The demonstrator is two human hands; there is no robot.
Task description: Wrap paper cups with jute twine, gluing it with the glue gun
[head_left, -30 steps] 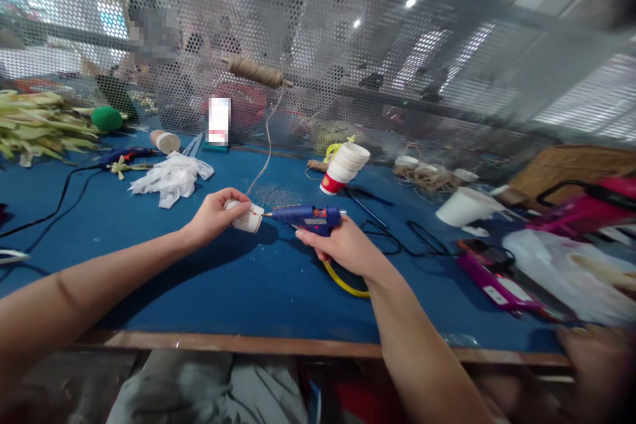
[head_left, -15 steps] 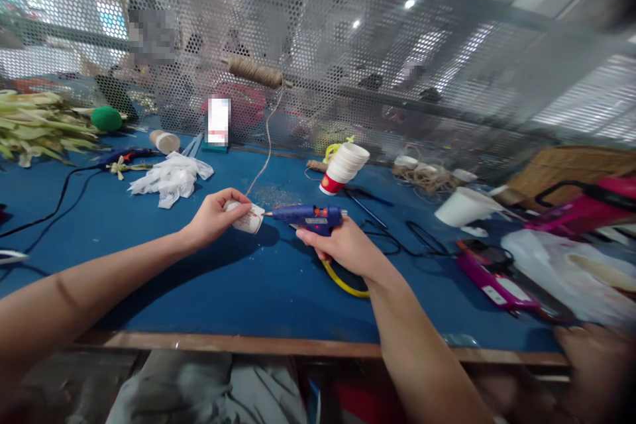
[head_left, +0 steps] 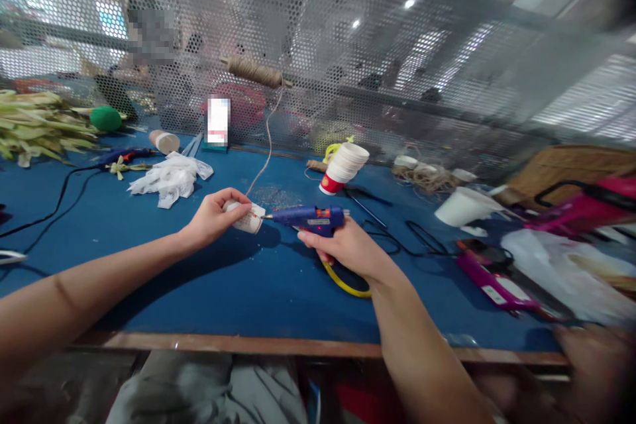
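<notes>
A small white paper cup (head_left: 250,220) lies tilted in my left hand (head_left: 217,215), whose thumb and fingers close round it. My right hand (head_left: 342,245) grips a blue glue gun (head_left: 311,217) by its handle. The gun's metal nozzle points left and meets, or nearly meets, the cup's rim; any glue is too small to make out. From a twine spool (head_left: 255,71) on the mesh, a strand of twine (head_left: 269,139) hangs down to the cup. A yellow cable (head_left: 345,283) curves beneath my right hand.
Stacked paper cups (head_left: 344,169) stand behind the gun, near scissors (head_left: 368,204). White cloth strips (head_left: 171,177) and another glue gun (head_left: 124,157) lie left. On the right are a magenta tool (head_left: 497,281), a plastic bag (head_left: 566,271) and a person's hand (head_left: 591,351). Perforated mesh (head_left: 318,26) rises behind.
The glue gun and my right hand have shifted very slightly to the right. My left hand and the cup hold nearly the same place.
</notes>
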